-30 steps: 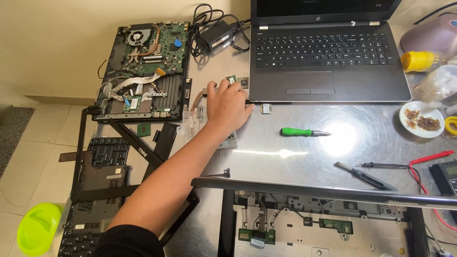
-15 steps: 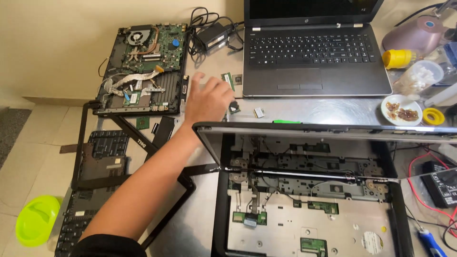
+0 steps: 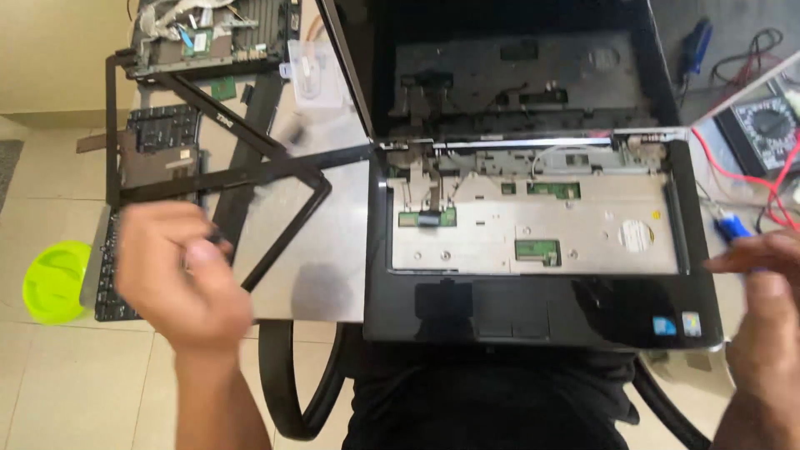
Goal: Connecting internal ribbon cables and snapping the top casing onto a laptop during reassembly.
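A black laptop (image 3: 533, 308) with its keyboard removed lies open in front of me, showing the metal tray and small green boards inside. My left hand (image 3: 179, 279) hovers blurred over the table's left edge, fingers curled, beside the black screen bezel frame (image 3: 217, 179). Whether it holds anything is unclear. My right hand (image 3: 762, 292) is at the laptop's right edge, fingers closed around a blue-handled tool (image 3: 733, 229).
A lime green bowl (image 3: 54, 279) sits on the floor at the left. A loose keyboard (image 3: 154, 142) and a circuit board (image 3: 217, 33) lie at the upper left. A multimeter (image 3: 762, 125) with red leads is at the right. A clear plastic box (image 3: 312, 75) stands behind the bezel.
The view has dropped to the opened laptop close to me. My left hand pulled back from the small parts near the far laptop. My right hand has come into view at the blue tool.
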